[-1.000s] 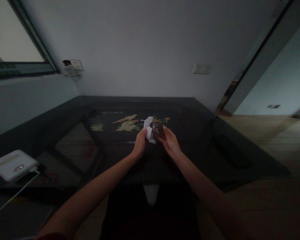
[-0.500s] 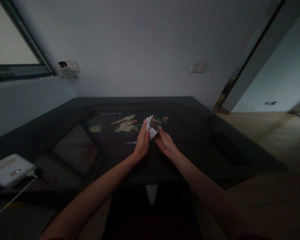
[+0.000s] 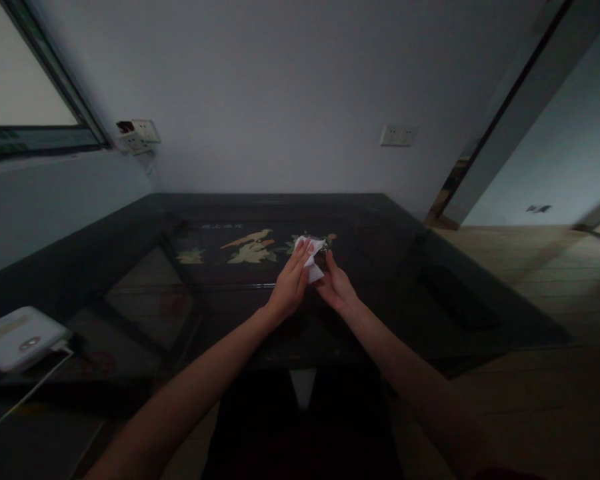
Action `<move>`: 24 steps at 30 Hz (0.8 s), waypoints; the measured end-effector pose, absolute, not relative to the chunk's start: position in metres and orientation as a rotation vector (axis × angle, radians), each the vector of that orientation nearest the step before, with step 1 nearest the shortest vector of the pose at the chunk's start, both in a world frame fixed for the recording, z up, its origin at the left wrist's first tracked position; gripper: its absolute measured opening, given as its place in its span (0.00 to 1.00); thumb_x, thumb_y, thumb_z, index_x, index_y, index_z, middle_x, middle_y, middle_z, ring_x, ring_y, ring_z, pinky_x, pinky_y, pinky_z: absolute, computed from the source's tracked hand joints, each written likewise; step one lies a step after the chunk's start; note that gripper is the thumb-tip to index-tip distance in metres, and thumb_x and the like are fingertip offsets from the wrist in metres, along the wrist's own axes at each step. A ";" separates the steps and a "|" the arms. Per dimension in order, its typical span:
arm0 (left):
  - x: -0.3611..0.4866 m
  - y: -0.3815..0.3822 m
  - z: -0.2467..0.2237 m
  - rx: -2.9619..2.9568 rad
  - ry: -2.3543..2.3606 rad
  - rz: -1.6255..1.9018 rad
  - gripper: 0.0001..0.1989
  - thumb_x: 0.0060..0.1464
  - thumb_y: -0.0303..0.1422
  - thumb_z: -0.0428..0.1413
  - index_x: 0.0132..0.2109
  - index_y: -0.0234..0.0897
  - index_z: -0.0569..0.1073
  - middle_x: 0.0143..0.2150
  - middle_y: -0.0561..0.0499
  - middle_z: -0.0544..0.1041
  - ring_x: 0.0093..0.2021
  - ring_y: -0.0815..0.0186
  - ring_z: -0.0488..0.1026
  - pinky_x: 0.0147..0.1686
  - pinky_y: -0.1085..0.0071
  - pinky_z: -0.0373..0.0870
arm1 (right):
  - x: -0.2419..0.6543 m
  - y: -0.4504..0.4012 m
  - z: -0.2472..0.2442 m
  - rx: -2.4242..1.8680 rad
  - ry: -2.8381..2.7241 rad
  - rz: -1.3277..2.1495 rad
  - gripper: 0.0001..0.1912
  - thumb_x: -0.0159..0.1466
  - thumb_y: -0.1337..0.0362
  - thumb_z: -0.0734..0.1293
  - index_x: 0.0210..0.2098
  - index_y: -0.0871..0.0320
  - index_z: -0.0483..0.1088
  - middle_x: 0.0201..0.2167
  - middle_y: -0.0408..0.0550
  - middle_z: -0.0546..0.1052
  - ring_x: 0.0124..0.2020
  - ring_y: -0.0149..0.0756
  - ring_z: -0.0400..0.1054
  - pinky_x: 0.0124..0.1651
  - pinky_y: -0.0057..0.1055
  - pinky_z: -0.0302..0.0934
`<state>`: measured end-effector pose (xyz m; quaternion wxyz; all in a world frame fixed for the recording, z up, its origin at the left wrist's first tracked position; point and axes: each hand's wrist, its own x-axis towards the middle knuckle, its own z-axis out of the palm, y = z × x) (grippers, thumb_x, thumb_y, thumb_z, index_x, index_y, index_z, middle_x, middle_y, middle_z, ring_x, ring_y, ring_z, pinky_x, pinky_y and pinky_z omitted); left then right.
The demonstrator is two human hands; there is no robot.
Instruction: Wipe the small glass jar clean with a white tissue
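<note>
Above the counter (image 3: 380,287), tissue (image 3: 315,273) is held by the left hand (image 3: 290,285) against a dark object (image 3: 323,255) gripped by the right hand (image 3: 337,287), which might be dropped if pressed hard.

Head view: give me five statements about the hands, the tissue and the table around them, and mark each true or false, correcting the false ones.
1. The left hand has its fingers on a white tissue. True.
2. The right hand is empty. False: it holds a small dark object, partly hidden by the tissue.
3. A cable is plugged into the white box on the left. True.
4. The dark table is decorated with a picture of a fish. False: the picture shows a bird and flowers.
5. The two hands are at opposite ends of the table. False: they are close together, near its middle.
</note>
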<state>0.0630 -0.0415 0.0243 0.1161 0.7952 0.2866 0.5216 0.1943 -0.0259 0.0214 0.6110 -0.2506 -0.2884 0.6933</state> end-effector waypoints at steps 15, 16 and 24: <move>0.065 -0.049 0.031 1.990 0.840 1.667 0.23 0.64 0.43 0.43 0.63 0.43 0.61 0.68 0.47 0.57 0.69 0.59 0.49 0.66 0.58 0.45 | 0.188 -0.036 0.026 -0.531 -0.872 1.508 0.24 0.50 0.45 0.73 0.39 0.55 0.74 0.42 0.48 0.80 0.45 0.43 0.73 0.47 0.38 0.67; 0.065 -0.049 0.030 1.958 0.849 1.672 0.23 0.65 0.42 0.42 0.63 0.43 0.61 0.69 0.48 0.56 0.69 0.60 0.48 0.67 0.59 0.44 | 0.187 -0.038 0.027 -0.509 -0.909 1.479 0.23 0.51 0.47 0.73 0.40 0.55 0.74 0.42 0.48 0.79 0.46 0.42 0.72 0.48 0.37 0.66; 0.059 -0.021 0.019 1.227 0.752 1.633 0.22 0.60 0.47 0.46 0.49 0.34 0.71 0.49 0.44 0.77 0.50 0.59 0.73 0.53 0.61 0.68 | 0.186 -0.046 0.031 -0.503 -1.015 1.431 0.22 0.51 0.52 0.74 0.42 0.55 0.74 0.42 0.47 0.79 0.43 0.41 0.74 0.50 0.38 0.66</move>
